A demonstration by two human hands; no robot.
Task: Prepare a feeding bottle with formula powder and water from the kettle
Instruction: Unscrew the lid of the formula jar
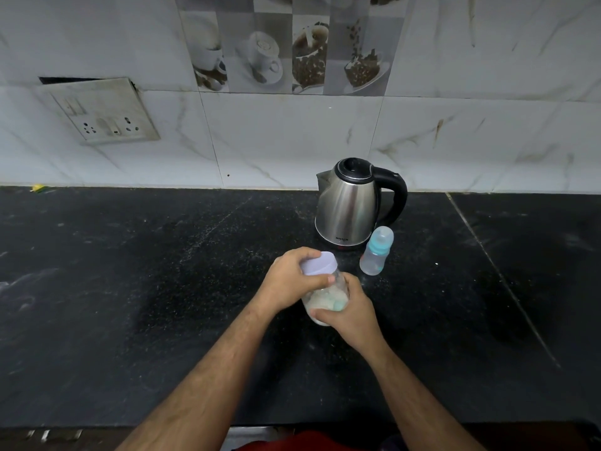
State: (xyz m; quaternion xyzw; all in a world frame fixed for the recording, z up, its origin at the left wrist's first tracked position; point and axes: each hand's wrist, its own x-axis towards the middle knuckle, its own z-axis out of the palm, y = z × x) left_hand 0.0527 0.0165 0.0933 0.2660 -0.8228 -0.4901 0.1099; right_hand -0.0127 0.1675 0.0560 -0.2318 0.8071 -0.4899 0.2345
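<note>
A clear formula jar (328,296) with pale powder and a teal scoop inside stands on the black counter (162,288). Its lavender lid (320,263) is on top, and my left hand (291,281) wraps around that lid. My right hand (349,312) grips the jar's lower body from the right. Just beyond, to the right, a feeding bottle (375,252) with a teal collar and a clear cap stands upright and looks empty. Behind it sits a steel kettle (351,206) with a black lid and handle, the handle pointing right.
A marble-tiled wall rises right behind the kettle, with a switch and socket plate (104,112) at the upper left. A seam (500,275) runs diagonally across the counter at the right. The counter's front edge lies close to my body.
</note>
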